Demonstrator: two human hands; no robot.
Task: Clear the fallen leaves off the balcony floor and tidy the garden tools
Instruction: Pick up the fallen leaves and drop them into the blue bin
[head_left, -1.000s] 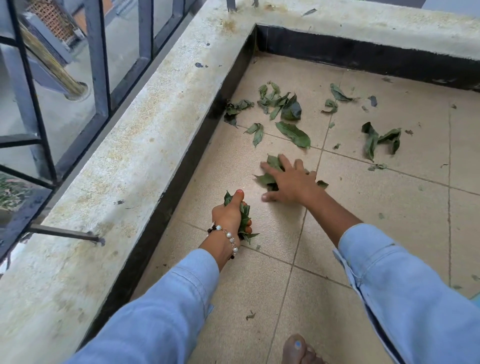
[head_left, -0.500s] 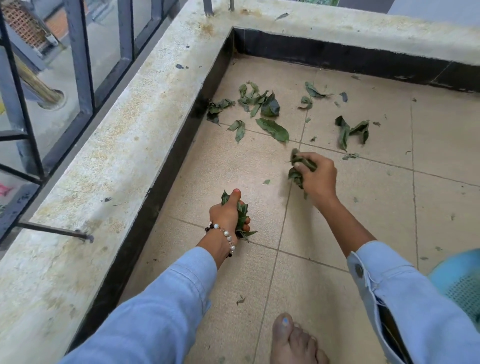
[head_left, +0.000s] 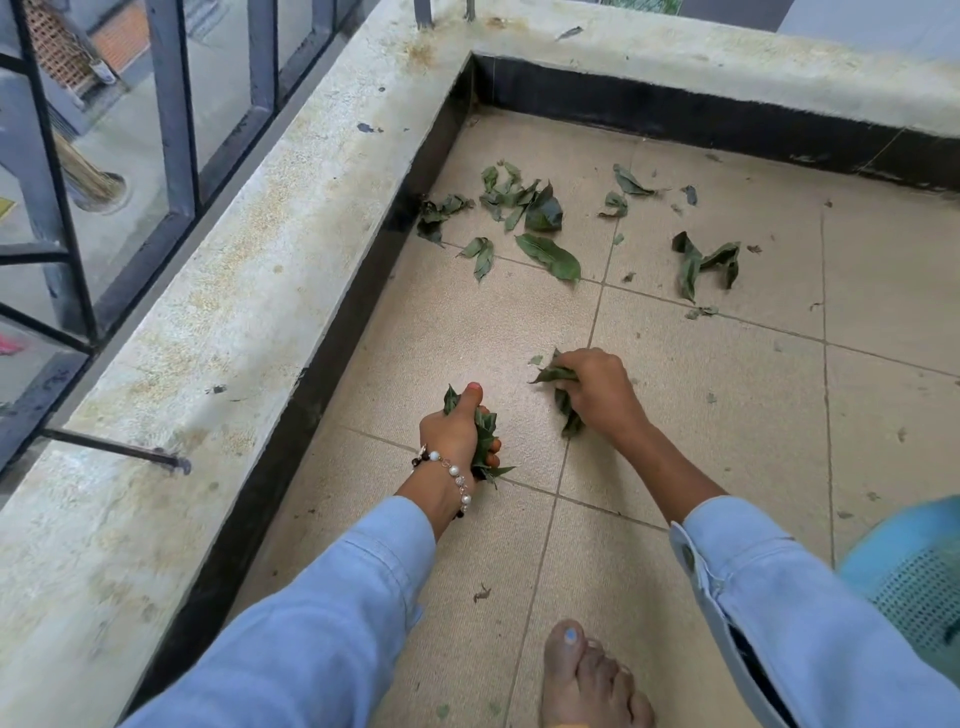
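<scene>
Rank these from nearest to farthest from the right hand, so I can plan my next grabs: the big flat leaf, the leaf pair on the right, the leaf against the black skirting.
From the right hand:
1. Big flat leaf, straight ahead.
2. Leaf pair, ahead on the right.
3. Leaf at the skirting, far left.

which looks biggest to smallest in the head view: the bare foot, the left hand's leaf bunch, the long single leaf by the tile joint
1. bare foot, though nearness to the camera inflates it
2. and 3. leaf bunch in the left hand and long single leaf look alike; the hand hides part of the bunch

Both hands, left (head_left: 457, 434) and right (head_left: 597, 387), are curled into fists, arms reaching forward.
</scene>
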